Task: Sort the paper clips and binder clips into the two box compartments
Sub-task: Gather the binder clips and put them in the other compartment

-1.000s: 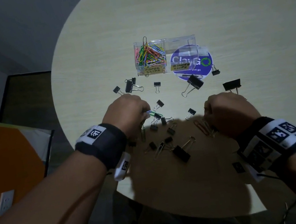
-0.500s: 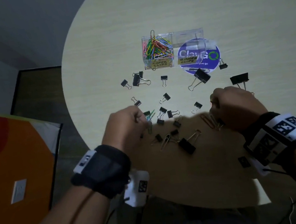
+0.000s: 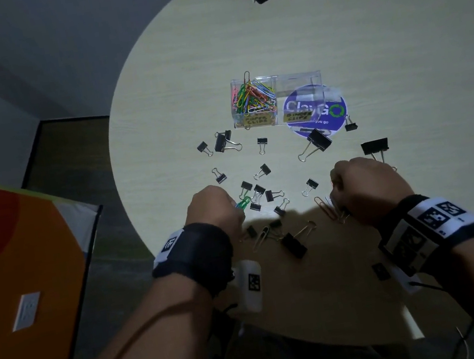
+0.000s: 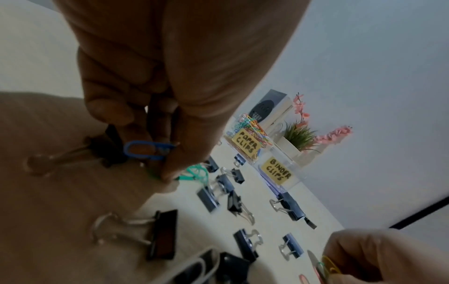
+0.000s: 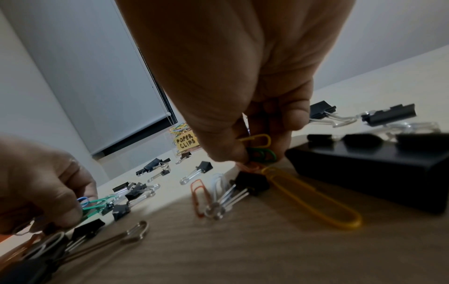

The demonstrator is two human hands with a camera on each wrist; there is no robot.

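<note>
Both hands (image 3: 215,206) (image 3: 367,186) curled, fingertips down among scattered clips (image 3: 262,172)

Both arms are stretched forward, side by side, with a dark band worn on each wrist. The left hand (image 3: 213,206) is turned palm down and held low. Its fingers (image 4: 109,107) are curled, and a blue paper clip (image 4: 145,149) is pinched between the thumb and the fingertips. The right hand (image 3: 367,186) is also turned palm down and kept well apart from the left one. Its fingers (image 5: 295,117) are bent, and a yellow paper clip (image 5: 260,138) and a green paper clip (image 5: 261,153) are pinched in them.
</note>
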